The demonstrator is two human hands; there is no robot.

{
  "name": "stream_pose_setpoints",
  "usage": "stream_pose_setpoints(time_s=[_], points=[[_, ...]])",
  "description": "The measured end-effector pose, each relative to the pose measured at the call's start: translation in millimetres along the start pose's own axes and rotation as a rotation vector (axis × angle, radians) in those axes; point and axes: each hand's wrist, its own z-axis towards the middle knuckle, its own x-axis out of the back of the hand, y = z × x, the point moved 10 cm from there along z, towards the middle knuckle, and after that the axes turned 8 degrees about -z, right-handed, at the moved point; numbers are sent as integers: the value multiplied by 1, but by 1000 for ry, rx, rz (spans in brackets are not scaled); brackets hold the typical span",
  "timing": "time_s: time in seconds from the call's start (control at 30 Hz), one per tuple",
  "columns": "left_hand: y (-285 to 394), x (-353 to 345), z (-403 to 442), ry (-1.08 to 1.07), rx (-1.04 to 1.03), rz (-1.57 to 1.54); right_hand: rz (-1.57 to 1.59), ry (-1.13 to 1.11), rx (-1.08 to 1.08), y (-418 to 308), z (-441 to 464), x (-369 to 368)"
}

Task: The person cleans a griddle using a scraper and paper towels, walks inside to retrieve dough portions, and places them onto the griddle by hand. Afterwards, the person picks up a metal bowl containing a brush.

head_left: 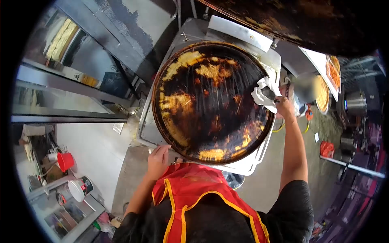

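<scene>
A large round pan [219, 117], dark with patches of yellow and brown residue, lies in front of me on a white-edged stand. My left hand [158, 160] is at its lower left rim, fingers closed at the edge and partly hidden. At the right side of the pan, my right hand [285, 107] is closed around the dark handle of what looks like a scraper [268, 93] with a grey flat blade. Crumpled white paper [261, 91] lies under and around that blade, over the pan's right rim.
Another big dark pan [300, 20] hangs over the upper right. Behind it are trays of orange food [334, 73] and a person with a blurred head [306, 87]. A metal-framed glass panel [69, 85] stands at left, with a red bucket [65, 161] and a white bucket [77, 190] below.
</scene>
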Motion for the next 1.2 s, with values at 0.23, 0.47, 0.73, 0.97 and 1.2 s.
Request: stream_pose_setpoints(time_s=[0.23,0.47,0.73,0.97,1.2], points=[[-19,10,-34,120,177,118,-61,-29,362,-99,139,41],[-24,15,-75,206,309,196,-122,-40,804,-302,181,52],[-13,29,-78,281,345,106,-96,23,626,-265,156,43],[-32,42,-60,226,149,118,-84,-111,61,-96,70,7],[-55,86,-45,145,40,-82,-11,-180,-353,-39,-121,-43]])
